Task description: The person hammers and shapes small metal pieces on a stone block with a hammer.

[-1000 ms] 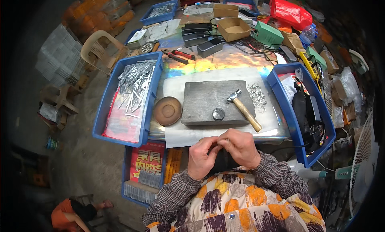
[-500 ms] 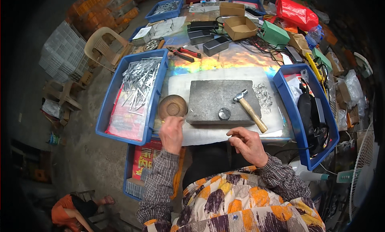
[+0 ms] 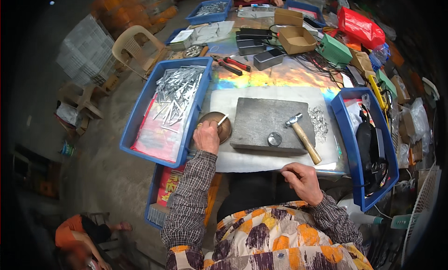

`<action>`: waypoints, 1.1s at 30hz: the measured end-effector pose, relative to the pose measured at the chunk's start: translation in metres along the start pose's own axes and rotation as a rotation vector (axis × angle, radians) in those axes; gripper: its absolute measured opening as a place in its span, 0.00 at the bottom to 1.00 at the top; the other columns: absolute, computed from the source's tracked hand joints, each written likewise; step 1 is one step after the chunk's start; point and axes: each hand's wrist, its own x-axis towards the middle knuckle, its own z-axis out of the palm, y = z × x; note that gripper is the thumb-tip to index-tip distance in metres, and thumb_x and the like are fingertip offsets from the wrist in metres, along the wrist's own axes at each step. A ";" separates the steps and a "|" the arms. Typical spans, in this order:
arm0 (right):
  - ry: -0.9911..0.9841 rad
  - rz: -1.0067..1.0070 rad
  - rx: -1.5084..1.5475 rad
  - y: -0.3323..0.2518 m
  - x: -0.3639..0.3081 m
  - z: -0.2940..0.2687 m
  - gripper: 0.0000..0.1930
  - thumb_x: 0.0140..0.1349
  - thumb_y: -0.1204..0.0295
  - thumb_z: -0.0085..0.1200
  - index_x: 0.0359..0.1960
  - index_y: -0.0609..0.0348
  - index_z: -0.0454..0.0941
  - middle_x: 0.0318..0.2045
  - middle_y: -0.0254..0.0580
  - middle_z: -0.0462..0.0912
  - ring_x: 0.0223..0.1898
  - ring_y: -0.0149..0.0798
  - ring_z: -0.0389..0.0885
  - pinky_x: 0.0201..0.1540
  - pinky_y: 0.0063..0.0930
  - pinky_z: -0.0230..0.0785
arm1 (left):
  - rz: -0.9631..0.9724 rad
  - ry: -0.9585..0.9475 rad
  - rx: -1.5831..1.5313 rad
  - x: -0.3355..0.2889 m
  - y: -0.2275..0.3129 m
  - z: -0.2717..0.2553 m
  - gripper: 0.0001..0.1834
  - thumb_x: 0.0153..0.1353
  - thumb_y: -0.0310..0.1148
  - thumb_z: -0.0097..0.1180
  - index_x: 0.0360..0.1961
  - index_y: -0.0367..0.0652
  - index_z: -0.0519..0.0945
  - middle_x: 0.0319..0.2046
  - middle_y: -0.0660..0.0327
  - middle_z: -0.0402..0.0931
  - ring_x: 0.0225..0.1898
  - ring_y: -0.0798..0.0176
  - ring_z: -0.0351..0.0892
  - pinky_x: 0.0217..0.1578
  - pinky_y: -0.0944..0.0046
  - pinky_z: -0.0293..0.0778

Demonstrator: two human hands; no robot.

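Sheet [image 3: 252,162], white; blue tray [image 3: 199,99] to its left. Grey block [image 3: 263,118] on the sheet, hammer [image 3: 306,143] across its near right corner. Right hand [image 3: 302,181] by the sheet's near edge, fingers curled; cannot tell if holding anything. Left hand [image 3: 206,137] at wooden bowl [image 3: 225,131], fingers pinched on slim pale strip [image 3: 223,119], far end projecting over bowl; contact unclear. Judgement: light, steady pinch near one end, strip angled clear of bowl's rim, should keep control.
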 end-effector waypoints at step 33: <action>0.185 -0.155 -0.164 0.008 0.010 -0.023 0.04 0.57 0.79 0.53 0.31 0.68 0.77 0.24 0.45 0.79 0.23 0.36 0.77 0.27 0.25 0.68 | 0.228 -0.362 0.277 0.021 -0.172 -0.016 0.02 0.54 0.27 0.48 0.28 0.44 0.74 0.29 0.53 0.75 0.31 0.51 0.80 0.29 0.53 0.75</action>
